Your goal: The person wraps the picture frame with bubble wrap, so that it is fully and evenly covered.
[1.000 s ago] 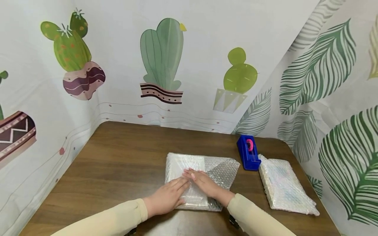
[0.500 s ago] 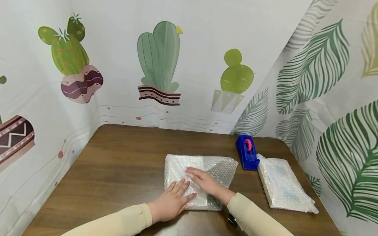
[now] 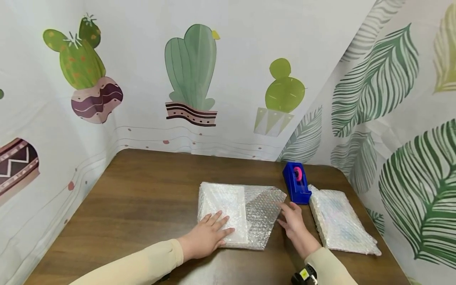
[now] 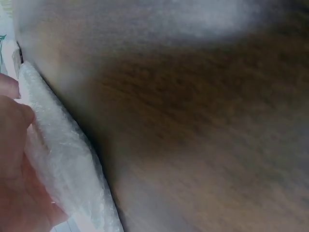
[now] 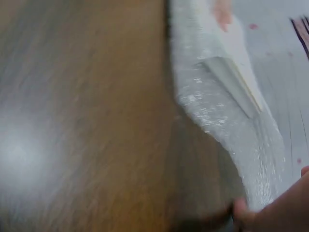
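A white, flat rectangular thing point(image 3: 233, 198) that looks like a picture frame lies in clear bubble wrap point(image 3: 261, 208) on the table. To its right spreads a loose flap of the wrap, with a slanting right edge. My left hand point(image 3: 206, 237) rests on the lower left of the wrapped thing, fingers spread flat. At the flap's right edge is my right hand point(image 3: 295, 222), fingers apart and fingertips right at the edge. The right wrist view shows the bubble wrap point(image 5: 207, 104) running toward my right hand point(image 5: 270, 212), its thumb side close to the border.
Behind the right hand stands a blue tape dispenser point(image 3: 297, 184) with a pink roll core. A second bubble-wrapped package point(image 3: 340, 221) lies on the right side of the brown wooden table point(image 3: 142, 198). Cloth printed with cacti and leaves hangs around the table's back and sides.
My right hand has left the middle of the wrapped thing and moved right to the flap's edge. The left hand has shifted slightly and spread its fingers, staying on the wrap.
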Action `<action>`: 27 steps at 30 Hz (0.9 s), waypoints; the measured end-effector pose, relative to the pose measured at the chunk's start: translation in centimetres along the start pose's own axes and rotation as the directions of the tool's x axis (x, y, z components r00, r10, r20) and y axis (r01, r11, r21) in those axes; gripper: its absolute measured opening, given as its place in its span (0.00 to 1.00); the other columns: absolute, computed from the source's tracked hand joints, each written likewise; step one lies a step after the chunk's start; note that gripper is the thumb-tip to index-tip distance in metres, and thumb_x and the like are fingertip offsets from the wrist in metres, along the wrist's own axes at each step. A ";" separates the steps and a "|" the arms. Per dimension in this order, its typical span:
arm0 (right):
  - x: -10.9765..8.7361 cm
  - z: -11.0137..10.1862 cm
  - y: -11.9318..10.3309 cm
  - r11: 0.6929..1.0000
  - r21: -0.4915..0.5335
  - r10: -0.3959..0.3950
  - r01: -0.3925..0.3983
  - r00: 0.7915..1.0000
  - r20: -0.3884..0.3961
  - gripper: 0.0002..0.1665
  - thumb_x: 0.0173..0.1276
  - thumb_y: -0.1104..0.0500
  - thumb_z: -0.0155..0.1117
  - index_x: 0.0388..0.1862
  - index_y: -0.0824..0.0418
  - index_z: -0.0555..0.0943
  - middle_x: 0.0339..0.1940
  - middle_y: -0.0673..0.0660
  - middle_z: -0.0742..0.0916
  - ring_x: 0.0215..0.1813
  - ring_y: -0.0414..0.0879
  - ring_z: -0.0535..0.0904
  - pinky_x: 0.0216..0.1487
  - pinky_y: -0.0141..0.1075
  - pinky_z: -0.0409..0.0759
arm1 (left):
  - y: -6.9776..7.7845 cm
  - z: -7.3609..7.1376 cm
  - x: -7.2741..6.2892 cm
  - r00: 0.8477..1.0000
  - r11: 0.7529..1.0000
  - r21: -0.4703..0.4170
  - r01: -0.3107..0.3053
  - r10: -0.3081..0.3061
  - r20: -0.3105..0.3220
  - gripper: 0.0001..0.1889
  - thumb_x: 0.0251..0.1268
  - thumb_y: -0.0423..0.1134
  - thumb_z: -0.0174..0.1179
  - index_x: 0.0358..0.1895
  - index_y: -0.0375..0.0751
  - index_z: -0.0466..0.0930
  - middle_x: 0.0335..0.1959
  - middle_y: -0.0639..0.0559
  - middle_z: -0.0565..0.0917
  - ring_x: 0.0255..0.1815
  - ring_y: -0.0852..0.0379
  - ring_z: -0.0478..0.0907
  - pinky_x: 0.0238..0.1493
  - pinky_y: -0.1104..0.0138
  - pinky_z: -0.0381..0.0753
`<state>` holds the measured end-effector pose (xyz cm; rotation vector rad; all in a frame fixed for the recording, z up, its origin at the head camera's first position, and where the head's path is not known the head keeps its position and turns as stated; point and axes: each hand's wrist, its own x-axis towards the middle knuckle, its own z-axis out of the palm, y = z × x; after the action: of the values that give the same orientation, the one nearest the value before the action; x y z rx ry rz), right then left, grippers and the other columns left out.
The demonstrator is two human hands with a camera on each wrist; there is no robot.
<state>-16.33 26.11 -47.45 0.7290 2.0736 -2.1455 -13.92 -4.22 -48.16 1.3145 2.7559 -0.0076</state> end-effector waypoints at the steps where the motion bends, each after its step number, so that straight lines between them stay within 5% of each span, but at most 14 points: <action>1: 0.3 -0.2 0.0 0.998 0.043 0.051 -0.053 0.998 0.042 0.49 0.80 0.52 0.50 0.83 0.70 0.35 0.83 0.74 0.52 0.75 0.60 0.63 0.68 0.44 0.75 | 0.0 0.0 0.0 1.000 1.000 -0.013 0.003 -0.003 -0.002 0.25 0.81 0.53 0.45 0.77 0.62 0.67 0.80 0.48 0.67 0.82 0.43 0.62 0.78 0.48 0.69; 5: 1.7 0.0 0.1 0.986 0.027 0.159 -0.166 0.970 0.183 0.45 0.81 0.43 0.50 0.82 0.67 0.48 0.66 0.59 0.80 0.51 0.42 0.78 0.46 0.29 0.78 | 0.0 0.3 -0.1 1.000 0.999 -0.031 -0.006 0.006 -0.009 0.25 0.82 0.53 0.45 0.77 0.61 0.67 0.80 0.47 0.67 0.82 0.46 0.62 0.78 0.47 0.68; 7: 2.3 0.6 0.1 0.986 -0.041 0.169 -0.164 0.961 0.218 0.42 0.81 0.41 0.52 0.79 0.69 0.57 0.53 0.49 0.86 0.44 0.37 0.79 0.44 0.29 0.78 | 0.0 0.4 -0.1 1.000 0.999 -0.036 -0.013 0.013 -0.008 0.25 0.82 0.53 0.44 0.77 0.61 0.67 0.81 0.47 0.66 0.83 0.48 0.62 0.78 0.47 0.68; 9: 2.9 1.4 -0.1 0.989 -0.084 0.139 -0.123 0.963 0.232 0.42 0.80 0.42 0.54 0.78 0.71 0.61 0.53 0.55 0.90 0.46 0.39 0.81 0.46 0.30 0.79 | 0.0 0.5 -0.1 1.000 0.999 -0.030 -0.016 0.015 -0.012 0.25 0.82 0.54 0.44 0.77 0.61 0.67 0.81 0.47 0.66 0.82 0.49 0.62 0.79 0.47 0.67; 14: 3.5 3.5 -0.9 0.997 -0.011 0.082 -0.081 0.989 0.126 0.29 0.76 0.50 0.61 0.68 0.66 0.75 0.65 0.65 0.85 0.46 0.40 0.85 0.44 0.30 0.81 | 0.0 0.4 0.0 1.000 0.999 -0.037 -0.012 0.011 -0.024 0.25 0.82 0.54 0.45 0.77 0.61 0.68 0.80 0.47 0.66 0.82 0.49 0.63 0.79 0.47 0.67; 17: 3.5 4.2 -1.2 0.995 0.074 0.068 -0.071 0.997 0.046 0.10 0.74 0.58 0.62 0.49 0.57 0.85 0.45 0.55 0.93 0.37 0.36 0.85 0.39 0.30 0.82 | 0.0 0.2 -0.1 1.000 0.998 -0.061 -0.010 0.008 -0.019 0.25 0.82 0.54 0.45 0.77 0.62 0.68 0.81 0.47 0.66 0.82 0.49 0.62 0.79 0.46 0.66; 20: 3.3 4.6 -1.3 0.990 0.130 0.046 -0.047 0.999 0.015 0.09 0.74 0.64 0.58 0.40 0.54 0.85 0.30 0.40 0.87 0.31 0.35 0.85 0.35 0.29 0.83 | 0.0 0.0 0.0 1.000 0.998 -0.068 -0.007 0.006 -0.007 0.25 0.81 0.54 0.46 0.77 0.63 0.67 0.81 0.48 0.66 0.82 0.50 0.62 0.79 0.47 0.66; 22: 3.3 4.7 -1.4 0.992 0.122 0.020 -0.024 0.999 0.035 0.10 0.76 0.65 0.55 0.48 0.61 0.82 0.37 0.45 0.88 0.35 0.36 0.85 0.37 0.29 0.84 | 0.1 -0.2 0.2 1.000 0.996 -0.086 0.004 -0.004 0.001 0.27 0.80 0.54 0.48 0.78 0.60 0.65 0.80 0.48 0.67 0.82 0.50 0.63 0.79 0.47 0.66; 24: 3.2 4.7 -1.4 0.997 0.071 -0.002 -0.004 0.996 0.094 0.19 0.80 0.62 0.48 0.65 0.67 0.74 0.55 0.57 0.88 0.49 0.43 0.87 0.46 0.31 0.83 | 0.1 -0.5 0.4 1.000 0.992 -0.121 0.023 -0.022 0.004 0.31 0.78 0.54 0.51 0.80 0.54 0.62 0.79 0.48 0.68 0.80 0.50 0.65 0.78 0.47 0.67; 27: 3.1 4.6 -1.6 0.999 0.008 -0.038 0.038 0.969 0.244 0.32 0.86 0.58 0.34 0.83 0.67 0.52 0.82 0.69 0.65 0.77 0.59 0.71 0.71 0.48 0.75 | 0.3 -1.0 0.7 0.997 0.977 -0.202 0.072 -0.067 0.032 0.36 0.75 0.56 0.53 0.80 0.44 0.60 0.78 0.48 0.69 0.79 0.49 0.65 0.79 0.46 0.66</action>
<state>-20.94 22.69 -47.29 0.4028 1.9718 -2.1338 -14.20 -3.49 -47.20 1.1578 2.6950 0.2435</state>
